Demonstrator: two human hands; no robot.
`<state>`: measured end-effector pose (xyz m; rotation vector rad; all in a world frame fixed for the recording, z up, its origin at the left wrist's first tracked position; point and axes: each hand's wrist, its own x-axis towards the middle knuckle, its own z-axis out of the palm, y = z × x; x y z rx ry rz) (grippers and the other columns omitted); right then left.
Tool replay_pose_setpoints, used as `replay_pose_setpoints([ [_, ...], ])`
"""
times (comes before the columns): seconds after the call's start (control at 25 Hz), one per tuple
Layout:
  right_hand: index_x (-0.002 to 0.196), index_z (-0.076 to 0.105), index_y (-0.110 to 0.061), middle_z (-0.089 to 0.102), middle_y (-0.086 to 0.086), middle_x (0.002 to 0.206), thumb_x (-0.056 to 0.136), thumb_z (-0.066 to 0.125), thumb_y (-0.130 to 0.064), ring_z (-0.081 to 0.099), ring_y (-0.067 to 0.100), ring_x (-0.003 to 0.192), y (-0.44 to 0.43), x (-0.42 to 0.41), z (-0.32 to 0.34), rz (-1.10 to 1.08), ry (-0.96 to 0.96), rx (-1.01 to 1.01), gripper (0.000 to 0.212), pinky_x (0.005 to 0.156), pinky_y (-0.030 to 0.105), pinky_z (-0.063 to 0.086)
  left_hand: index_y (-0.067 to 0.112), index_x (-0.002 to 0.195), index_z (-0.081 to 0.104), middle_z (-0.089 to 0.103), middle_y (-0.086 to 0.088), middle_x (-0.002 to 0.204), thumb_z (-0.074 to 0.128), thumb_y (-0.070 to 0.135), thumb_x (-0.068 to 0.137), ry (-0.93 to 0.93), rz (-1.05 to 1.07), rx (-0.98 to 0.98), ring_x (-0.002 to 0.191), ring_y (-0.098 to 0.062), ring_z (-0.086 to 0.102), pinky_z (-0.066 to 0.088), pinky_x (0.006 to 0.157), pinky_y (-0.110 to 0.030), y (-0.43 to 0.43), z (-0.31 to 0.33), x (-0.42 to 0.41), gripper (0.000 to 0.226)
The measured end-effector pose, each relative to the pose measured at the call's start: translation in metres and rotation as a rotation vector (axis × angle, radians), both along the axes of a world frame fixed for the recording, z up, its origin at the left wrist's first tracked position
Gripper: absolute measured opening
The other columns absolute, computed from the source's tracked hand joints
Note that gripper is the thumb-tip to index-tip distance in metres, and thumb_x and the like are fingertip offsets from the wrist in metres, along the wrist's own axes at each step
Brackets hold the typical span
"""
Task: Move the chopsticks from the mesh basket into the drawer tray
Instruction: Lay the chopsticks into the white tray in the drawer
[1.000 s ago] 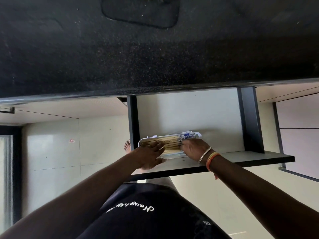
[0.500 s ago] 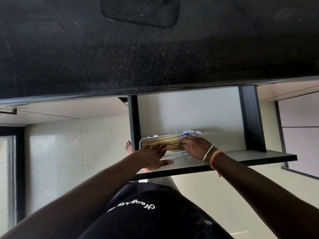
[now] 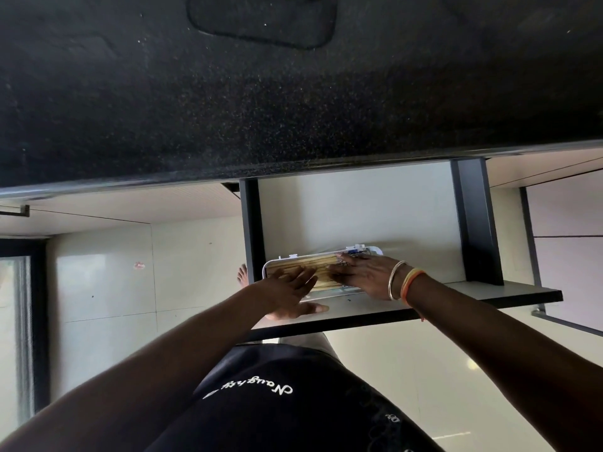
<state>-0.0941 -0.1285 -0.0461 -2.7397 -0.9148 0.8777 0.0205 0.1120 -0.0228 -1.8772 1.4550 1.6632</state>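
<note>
I see both hands flat on the chopsticks (image 3: 313,272) in the white tray (image 3: 329,292): left hand (image 3: 287,290) beside right hand (image 3: 365,275), fingers spread, seemingly pressing; drawer (image 3: 359,210) open.

I log: counter (image 3: 228,102), black with pale specks; tray (image 3: 266,267), white; chopsticks (image 3: 321,269), tan; drawer (image 3: 359,210), white inside, dark-sided; bangles (image 3: 404,282), silver and orange.

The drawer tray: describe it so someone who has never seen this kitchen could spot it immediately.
Under the black speckled countertop an open drawer with a pale floor juts out. The drawer tray lies at its front, the only thing in it: a white, round-cornered, oblong tray filled with tan chopsticks lying lengthwise. The left hand and right hand rest flat on top of it.
</note>
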Motion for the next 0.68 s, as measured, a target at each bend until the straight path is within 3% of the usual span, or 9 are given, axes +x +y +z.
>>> replay_pose_setpoints([
  [0.12, 0.141, 0.052, -0.018, 0.054, 0.002, 0.146, 0.091, 0.051, -0.005, 0.046, 0.036, 0.137, 0.006, -0.002, 0.002, 0.0, 0.033, 0.041, 0.051, 0.1, 0.056, 0.048, 0.025, 0.164, -0.009, -0.024, 0.008, 0.169, 0.004, 0.077, 0.095, -0.005, -0.041, 0.003, 0.156, -0.014, -0.022, -0.006, 0.126, -0.057, 0.001, 0.002, 0.002, 0.087],
  [0.32, 0.135, 0.059, -0.018, 0.059, 0.001, 0.141, 0.083, 0.068, -0.005, 0.054, 0.033, 0.13, 0.008, -0.006, 0.008, -0.036, 0.034, 0.039, 0.054, 0.098, 0.052, 0.052, 0.021, 0.164, -0.01, -0.024, 0.007, 0.168, 0.005, 0.077, 0.096, 0.005, -0.019, -0.044, 0.156, -0.015, -0.021, -0.004, 0.127, -0.055, 0.002, 0.006, 0.003, 0.089],
  [0.48, 0.131, 0.062, -0.018, 0.062, 0.001, 0.137, 0.087, 0.06, -0.008, 0.056, 0.036, 0.128, 0.007, -0.009, 0.008, -0.064, 0.018, -0.01, 0.045, 0.094, 0.053, 0.054, 0.018, 0.163, -0.011, -0.024, 0.007, 0.168, 0.008, 0.075, 0.098, 0.017, -0.018, -0.024, 0.156, -0.013, -0.019, -0.005, 0.127, -0.053, 0.002, 0.007, 0.004, 0.089],
  [0.56, 0.138, 0.055, -0.018, 0.056, 0.001, 0.144, 0.089, 0.061, -0.007, 0.05, 0.035, 0.134, 0.009, -0.008, 0.01, -0.083, 0.039, -0.006, 0.051, 0.102, 0.052, 0.049, 0.018, 0.163, -0.01, -0.024, 0.005, 0.168, 0.008, 0.076, 0.096, 0.012, -0.012, -0.047, 0.157, -0.015, -0.019, -0.002, 0.127, -0.055, 0.002, 0.006, 0.003, 0.09],
  [0.68, 0.149, 0.039, -0.019, 0.035, 0.002, 0.159, 0.099, 0.043, -0.009, 0.031, 0.035, 0.146, 0.012, -0.007, 0.013, -0.109, 0.079, -0.011, 0.051, 0.116, 0.05, 0.033, 0.016, 0.163, -0.009, -0.022, 0.002, 0.17, 0.007, 0.077, 0.095, -0.019, -0.012, -0.045, 0.157, -0.016, -0.018, -0.002, 0.127, -0.054, 0.006, 0.003, 0.002, 0.093],
])
